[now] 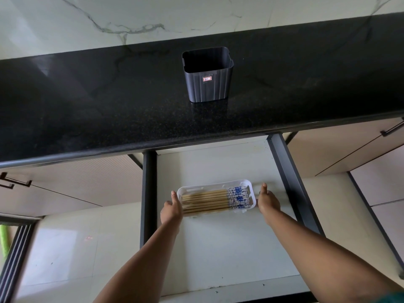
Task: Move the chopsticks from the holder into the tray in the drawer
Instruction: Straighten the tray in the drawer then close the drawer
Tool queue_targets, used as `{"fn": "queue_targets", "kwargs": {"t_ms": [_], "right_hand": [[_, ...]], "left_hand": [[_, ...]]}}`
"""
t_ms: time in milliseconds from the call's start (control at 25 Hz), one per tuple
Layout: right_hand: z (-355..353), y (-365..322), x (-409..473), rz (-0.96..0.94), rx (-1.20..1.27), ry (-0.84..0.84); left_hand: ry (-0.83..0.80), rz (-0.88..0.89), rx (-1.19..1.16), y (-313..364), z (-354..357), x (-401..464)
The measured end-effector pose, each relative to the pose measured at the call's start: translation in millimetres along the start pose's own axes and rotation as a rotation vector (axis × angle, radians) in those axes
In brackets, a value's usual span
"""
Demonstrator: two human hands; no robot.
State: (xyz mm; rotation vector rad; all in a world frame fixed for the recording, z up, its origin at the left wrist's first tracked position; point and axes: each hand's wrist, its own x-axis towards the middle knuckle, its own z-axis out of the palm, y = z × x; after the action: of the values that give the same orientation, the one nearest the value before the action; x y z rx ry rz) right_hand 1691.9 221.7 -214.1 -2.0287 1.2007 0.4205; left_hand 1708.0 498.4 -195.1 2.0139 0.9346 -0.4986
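Observation:
A white tray (pixel 215 185) lies in the open drawer (pixel 218 248). Several wooden chopsticks (pixel 209 201) with blue-and-white patterned ends lie side by side in it, pointing left to right. My left hand (pixel 171 209) grips the tray's left end, thumb up along the rim. My right hand (pixel 268 201) holds the right end the same way. The dark grey ribbed holder (pixel 207 84) stands upright on the black countertop (pixel 87 106) above the drawer; no chopsticks show in it.
The drawer has dark grey side rails (pixel 290 178) and a pale floor. Cabinet fronts with dark handles (pixel 392 130) flank it on both sides. A marble-patterned wall (pixel 131 18) rises behind the counter. Pale floor tiles lie at lower left.

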Motion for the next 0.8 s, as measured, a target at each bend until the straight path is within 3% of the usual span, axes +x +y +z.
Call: {"fn": "queue_targets", "kwargs": {"t_ms": [200, 440, 800], "right_hand": [[-1, -2, 2, -0.096, -0.025, -0.019], [4, -4, -11, -0.256, -0.167, -0.136], [-4, 2, -15, -0.271, -0.237, -0.065]], "left_hand": [[-0.043, 0.040, 0.002, -4, 1, 2], [-0.118, 0.180, 0.193, -9, 4, 1], [-0.152, 0.226, 0.263, -11, 7, -5]]}}
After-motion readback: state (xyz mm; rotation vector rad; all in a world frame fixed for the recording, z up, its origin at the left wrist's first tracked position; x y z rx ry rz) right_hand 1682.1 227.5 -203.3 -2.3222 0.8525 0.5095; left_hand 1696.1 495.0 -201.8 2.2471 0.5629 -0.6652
